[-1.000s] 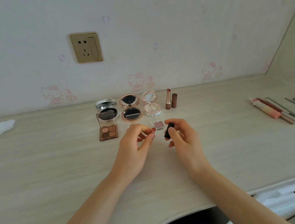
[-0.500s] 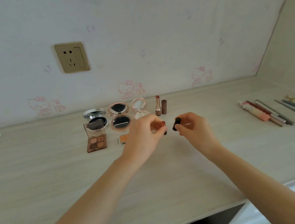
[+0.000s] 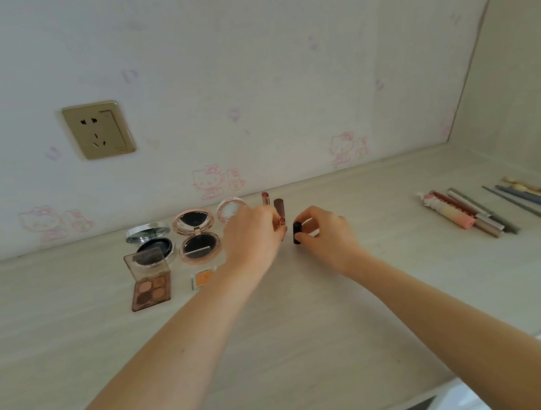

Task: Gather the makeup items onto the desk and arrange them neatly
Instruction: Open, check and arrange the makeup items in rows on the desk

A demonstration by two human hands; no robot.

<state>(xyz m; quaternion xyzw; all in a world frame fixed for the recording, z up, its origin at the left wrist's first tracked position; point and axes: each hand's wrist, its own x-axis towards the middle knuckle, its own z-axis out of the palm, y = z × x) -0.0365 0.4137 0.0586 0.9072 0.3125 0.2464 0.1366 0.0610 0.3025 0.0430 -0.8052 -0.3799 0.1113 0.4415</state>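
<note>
Head view shows the left hand (image 3: 252,237) pinching an open lipstick (image 3: 282,220) and the right hand (image 3: 324,232) gripping its dark cap (image 3: 296,233), both just above the desk (image 3: 311,335) beside the row of compacts. The step looks like setting this pair down by the standing lipstick (image 3: 265,198) and brown cap (image 3: 279,206) (easily toppled), so a gentle, upright placement is needed. Pencils and tubes (image 3: 459,213) lie well apart to the right, an eyeshadow palette (image 3: 150,287) to the left.

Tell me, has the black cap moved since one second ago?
Yes. The right hand carried the black cap toward the wall, nearer the standing lipstick, which stays fixed.
</note>
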